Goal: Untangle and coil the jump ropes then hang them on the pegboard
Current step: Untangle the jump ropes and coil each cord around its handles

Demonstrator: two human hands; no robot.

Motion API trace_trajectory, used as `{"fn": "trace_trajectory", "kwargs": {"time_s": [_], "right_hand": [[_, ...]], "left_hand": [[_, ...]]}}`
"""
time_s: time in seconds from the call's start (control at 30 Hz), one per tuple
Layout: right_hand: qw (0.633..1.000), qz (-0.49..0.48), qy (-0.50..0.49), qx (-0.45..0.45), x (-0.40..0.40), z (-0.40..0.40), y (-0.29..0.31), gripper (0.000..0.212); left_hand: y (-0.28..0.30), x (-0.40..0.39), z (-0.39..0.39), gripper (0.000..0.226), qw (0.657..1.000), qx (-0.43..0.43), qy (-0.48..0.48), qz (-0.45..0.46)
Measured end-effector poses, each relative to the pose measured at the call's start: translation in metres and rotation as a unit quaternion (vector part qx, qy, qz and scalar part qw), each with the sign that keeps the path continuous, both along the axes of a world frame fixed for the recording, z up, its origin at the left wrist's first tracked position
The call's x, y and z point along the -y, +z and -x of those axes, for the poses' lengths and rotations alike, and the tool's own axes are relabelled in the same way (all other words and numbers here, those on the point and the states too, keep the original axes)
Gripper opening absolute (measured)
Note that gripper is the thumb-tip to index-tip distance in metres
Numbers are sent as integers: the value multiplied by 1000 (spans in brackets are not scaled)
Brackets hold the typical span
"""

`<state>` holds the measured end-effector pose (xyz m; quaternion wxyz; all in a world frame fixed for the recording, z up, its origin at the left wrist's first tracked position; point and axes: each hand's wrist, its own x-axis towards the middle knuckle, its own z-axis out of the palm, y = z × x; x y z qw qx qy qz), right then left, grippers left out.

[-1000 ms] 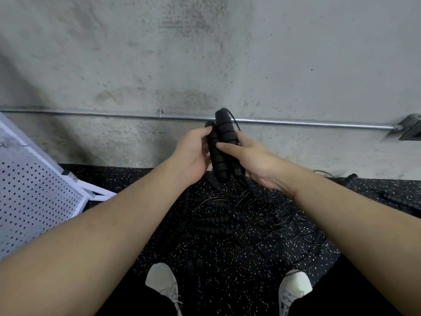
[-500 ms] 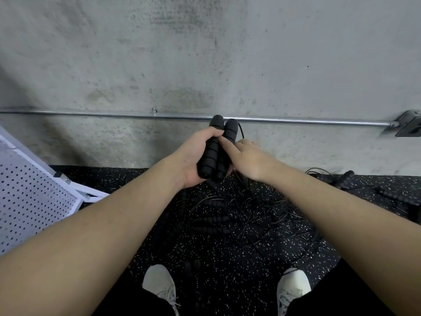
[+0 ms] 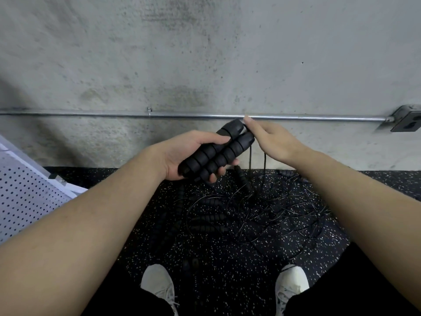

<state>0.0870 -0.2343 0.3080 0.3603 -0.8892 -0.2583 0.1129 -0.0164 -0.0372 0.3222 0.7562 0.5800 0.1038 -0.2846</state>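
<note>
The left hand (image 3: 182,156) grips two black ribbed handles (image 3: 216,151) side by side, thumb lying over the top one and fingertips curling up from beneath the lower one. The handles tilt up and to the right, their cord ends sticking out past the thumb. The right hand (image 3: 271,140) is at those cord ends, fingers nearly straight and close together, fingertips touching the tips of the handles where the thin cords (image 3: 257,165) leave them; whether it pinches a cord cannot be told. Two cords hang straight down from there, just beside the right palm, into a tangled pile of ropes (image 3: 250,213) on the speckled floor (image 3: 227,270). More handles lie in that pile. A white pegboard (image 3: 25,197) leans at the left
</note>
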Motion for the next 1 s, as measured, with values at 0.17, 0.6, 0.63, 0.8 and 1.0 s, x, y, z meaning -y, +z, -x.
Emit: {"fn": "trace_trajectory", "kwargs": {"time_s": [0.17,0.6,0.63,0.8,1.0], "right_hand": [[991,-98,-17,-92,0,-5,2,57],[969,-194,-128,-85,6,-21,6,49],[970,-186,-131,-84,7,-22,6,49],[963,-173,-132,-159,2,-22,0,44],[970,-139,-76,-185,-15,-7,-2,34]], "left_hand": [[-1,-2,1,44,1000,8,-10,13],[-3,-2,-3,29,999,6,-4,-33],[-4,0,-5,23,998,23,13,-56],[-13,9,-16,22,977,86,146,-127],[-23,17,-32,30,942,72,319,-71]]}}
